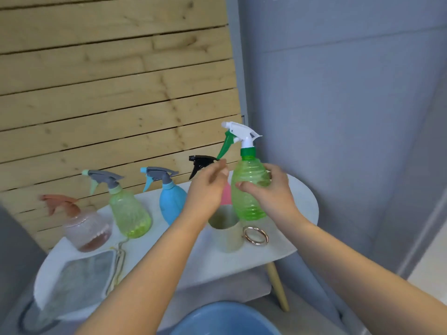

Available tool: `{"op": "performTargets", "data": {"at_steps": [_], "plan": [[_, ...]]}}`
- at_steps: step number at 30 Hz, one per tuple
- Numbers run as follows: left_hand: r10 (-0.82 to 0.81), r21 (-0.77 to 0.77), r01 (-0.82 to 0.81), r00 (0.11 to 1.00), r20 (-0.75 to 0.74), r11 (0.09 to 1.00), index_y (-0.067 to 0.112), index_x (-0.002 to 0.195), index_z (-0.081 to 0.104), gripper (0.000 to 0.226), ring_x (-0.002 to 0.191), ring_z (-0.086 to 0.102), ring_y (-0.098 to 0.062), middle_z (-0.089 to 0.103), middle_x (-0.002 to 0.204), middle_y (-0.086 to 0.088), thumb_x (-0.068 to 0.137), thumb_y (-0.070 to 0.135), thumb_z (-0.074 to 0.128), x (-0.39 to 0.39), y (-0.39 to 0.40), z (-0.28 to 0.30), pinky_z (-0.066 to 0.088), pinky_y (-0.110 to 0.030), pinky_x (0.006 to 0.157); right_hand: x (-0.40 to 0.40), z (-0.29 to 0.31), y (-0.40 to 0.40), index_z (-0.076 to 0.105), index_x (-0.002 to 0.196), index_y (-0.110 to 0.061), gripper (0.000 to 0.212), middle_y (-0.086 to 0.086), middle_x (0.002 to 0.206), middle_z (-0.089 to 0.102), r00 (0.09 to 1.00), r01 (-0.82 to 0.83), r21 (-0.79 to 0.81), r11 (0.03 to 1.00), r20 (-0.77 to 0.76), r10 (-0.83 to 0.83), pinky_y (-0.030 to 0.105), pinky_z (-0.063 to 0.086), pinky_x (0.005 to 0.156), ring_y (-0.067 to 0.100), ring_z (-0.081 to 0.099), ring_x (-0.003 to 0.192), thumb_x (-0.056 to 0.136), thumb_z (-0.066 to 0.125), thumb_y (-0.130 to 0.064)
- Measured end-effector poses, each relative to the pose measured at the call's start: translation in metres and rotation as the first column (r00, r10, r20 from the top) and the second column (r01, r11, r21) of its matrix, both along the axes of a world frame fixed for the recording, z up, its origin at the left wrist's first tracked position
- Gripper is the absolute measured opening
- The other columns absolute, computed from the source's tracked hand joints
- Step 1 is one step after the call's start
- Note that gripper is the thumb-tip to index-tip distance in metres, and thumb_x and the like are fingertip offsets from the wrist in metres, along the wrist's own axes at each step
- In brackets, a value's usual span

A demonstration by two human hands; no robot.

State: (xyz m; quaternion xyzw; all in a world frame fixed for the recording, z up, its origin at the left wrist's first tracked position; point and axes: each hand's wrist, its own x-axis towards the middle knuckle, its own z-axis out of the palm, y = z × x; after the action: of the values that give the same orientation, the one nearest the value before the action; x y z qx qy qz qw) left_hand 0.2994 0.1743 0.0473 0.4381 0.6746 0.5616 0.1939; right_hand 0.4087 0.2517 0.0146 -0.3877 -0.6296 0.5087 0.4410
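The ribbed green spray bottle is held upright in the air, directly above the mug and a little behind it. The right hand grips its upper body, with the fingers curled around the ribs and the thumb in front. The left hand is just to the left of it, above the mug, with relaxed, slightly bent fingers holding nothing. Its fingertips are near the green trigger, but I cannot tell if they touch it. I see no liquid inside, so I judge the bottle to be light. The thin plastic wall will probably give under a strong squeeze, and the ribs help against slipping. The stiff neck under the white head looks like the safest place to hold it. I count five spray bottles: the held one, the black-headed bottle behind the mug, and to the left of the mug the blue bottle, the pale green bottle and the pinkish bottle. There is one mug.
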Motion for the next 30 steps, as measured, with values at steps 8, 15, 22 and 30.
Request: {"op": "performTargets", "data": {"at_steps": [8,15,22,30], "plan": [[-0.232,0.267,0.103,0.826,0.513,0.958,0.022,0.143,0.039,0.048,0.101,0.065,-0.030,0.067,0.114,-0.014,0.095,0.018,0.044,0.002,-0.141,-0.012,0.051,-0.043,0.087,0.037,-0.002,-0.118,0.064,0.110,-0.013,0.044,0.006,0.097,0.067,0.620,-0.784,-0.267,0.560,-0.297,0.727,0.028,0.050,0.077,0.019,0.064,0.087,0.066,0.069,-0.018],[-0.289,0.281,0.155,0.794,0.535,0.947,0.024,0.124,0.056,0.060,0.094,0.069,-0.029,0.071,0.099,-0.015,0.069,0.040,0.075,-0.010,-0.191,-0.040,0.057,-0.035,0.079,0.030,-0.032,-0.133,0.060,0.116,-0.010,0.049,0.010,0.105,0.063,0.327,-0.908,-0.343,0.239,-0.225,0.918,0.033,0.048,0.086,0.022,0.061,0.094,0.069,0.067,-0.020],[-0.063,0.175,-0.035,0.851,0.522,0.984,0.012,0.114,0.058,0.034,0.085,0.069,-0.024,0.070,0.092,-0.009,0.081,0.018,0.060,-0.020,-0.205,-0.051,0.059,-0.034,0.076,0.007,-0.044,-0.162,0.052,0.126,-0.020,0.065,0.000,0.112,0.064,0.559,-0.780,-0.096,0.619,0.336,0.757,0.030,0.048,0.093,0.016,0.061,0.104,0.067,0.080,-0.025],[0.360,-0.270,-0.453,0.872,-0.331,0.849,0.024,0.069,0.062,0.037,0.060,0.054,-0.015,0.051,0.059,0.006,0.087,0.055,0.055,-0.034,-0.208,-0.059,0.043,-0.031,0.061,0.006,-0.057,-0.171,0.033,0.140,-0.036,0.081,-0.006,0.132,0.047,0.630,-0.633,0.365,0.682,0.756,0.179,0.031,0.037,0.097,0.021,0.043,0.120,0.069,0.072,-0.045]]}}
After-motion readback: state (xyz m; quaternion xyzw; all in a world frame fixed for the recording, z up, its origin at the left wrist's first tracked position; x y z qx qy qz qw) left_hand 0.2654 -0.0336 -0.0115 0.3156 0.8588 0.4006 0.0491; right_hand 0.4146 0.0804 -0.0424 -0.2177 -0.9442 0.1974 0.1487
